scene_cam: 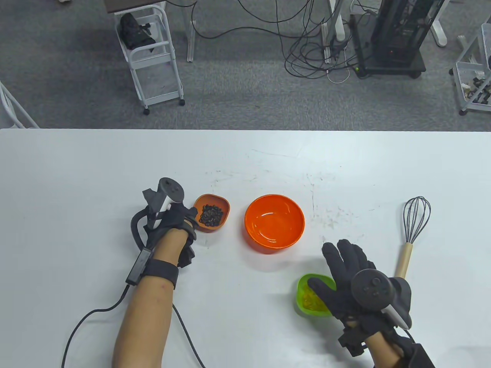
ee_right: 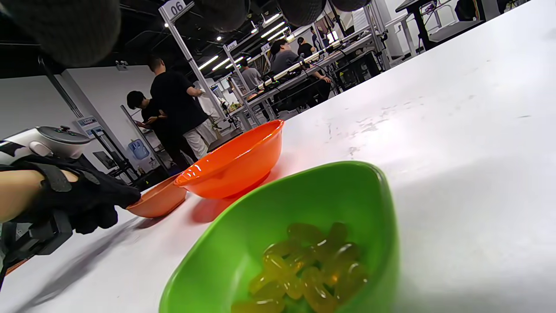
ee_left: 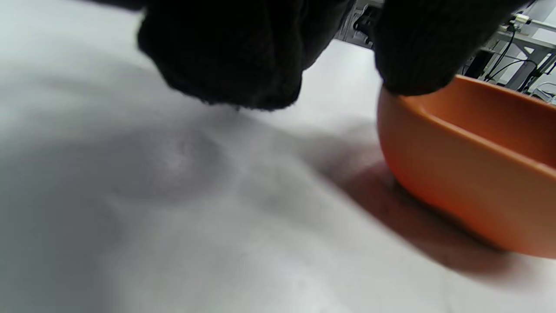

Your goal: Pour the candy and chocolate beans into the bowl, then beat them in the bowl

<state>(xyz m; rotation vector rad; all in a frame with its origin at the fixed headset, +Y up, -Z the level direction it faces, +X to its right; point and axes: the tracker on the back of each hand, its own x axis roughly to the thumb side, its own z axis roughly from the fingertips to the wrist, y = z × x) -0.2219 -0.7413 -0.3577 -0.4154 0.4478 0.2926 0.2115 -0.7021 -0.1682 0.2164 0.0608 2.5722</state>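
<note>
Left hand [scene_cam: 174, 222] at small orange dish of dark chocolate beans [scene_cam: 212, 213], fingers curled onto its near-left rim, dish on white desk [scene_cam: 96, 172]. Right hand [scene_cam: 347, 276] hovers over small green dish of yellow gummy candy [ee_right: 312, 269], fingers spread, gripping nothing (candy untouched). Glossy orange plastic bowl [scene_cam: 274, 223] sits between dishes. Wooden-handled wire whisk [scene_cam: 411, 234] lies at right.
</note>
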